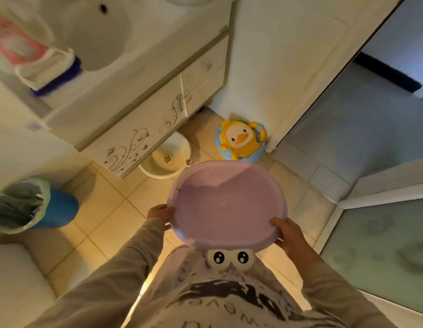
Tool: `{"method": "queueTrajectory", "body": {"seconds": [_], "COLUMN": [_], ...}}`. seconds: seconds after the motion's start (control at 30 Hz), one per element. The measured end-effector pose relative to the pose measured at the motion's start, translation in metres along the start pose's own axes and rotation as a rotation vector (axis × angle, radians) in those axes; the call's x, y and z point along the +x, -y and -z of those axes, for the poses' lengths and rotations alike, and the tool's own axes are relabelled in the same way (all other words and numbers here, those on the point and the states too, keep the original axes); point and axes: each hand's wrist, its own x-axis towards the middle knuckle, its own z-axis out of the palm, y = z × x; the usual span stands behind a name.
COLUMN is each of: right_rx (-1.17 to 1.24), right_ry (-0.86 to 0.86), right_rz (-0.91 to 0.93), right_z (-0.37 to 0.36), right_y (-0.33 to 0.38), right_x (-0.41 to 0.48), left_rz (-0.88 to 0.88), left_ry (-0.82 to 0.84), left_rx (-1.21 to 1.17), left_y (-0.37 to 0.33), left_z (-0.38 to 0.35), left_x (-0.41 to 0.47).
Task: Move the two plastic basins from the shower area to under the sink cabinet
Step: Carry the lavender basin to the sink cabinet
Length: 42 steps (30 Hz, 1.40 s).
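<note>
I hold a wide pink plastic basin (226, 204) level in front of my body, above the tiled floor. My left hand (160, 213) grips its left rim and my right hand (287, 233) grips its near right rim. A smaller white basin (166, 157) with an orange mark inside sits on the floor, partly tucked under the sink cabinet (144, 129), just beyond the pink one. The cabinet has swirl decorations and closed doors, with the sink (97, 34) above it.
A yellow duck child's potty (240, 140) stands in the corner by the white door (284, 55). A blue bin with a green liner (28, 204) is at the left. The frosted glass shower screen (381, 242) is at the right. A white toilet edge (14, 280) lies lower left.
</note>
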Motion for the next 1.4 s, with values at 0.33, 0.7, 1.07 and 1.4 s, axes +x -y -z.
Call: {"method": "queueTrajectory", "body": {"seconds": [0.33,0.7,1.07,1.4], "right_rx": [-0.190,-0.630,-0.903,-1.053], "right_ry": [0.173,0.424,0.426,0.349], "right_rz": [-0.021,-0.002,-0.073,-0.113], "right_z": [-0.064,-0.157,-0.218,-0.234], "right_y": [0.107,0.249,0.266,0.202], "right_x": [0.067,0.172,0.230,0.289], "left_rz": [0.040,0.188,0.322,0.421], "left_ry": [-0.115,-0.320,-0.399,-0.388], "left_rx": [-0.170,-0.588,-0.742,-0.859], "left_y": [-0.060,-0.077,-0.069,-0.023], "left_z": [-0.013,-0.072,-0.098,-0.102], "left_x": [0.024,0.035,0.057,0.137]}}
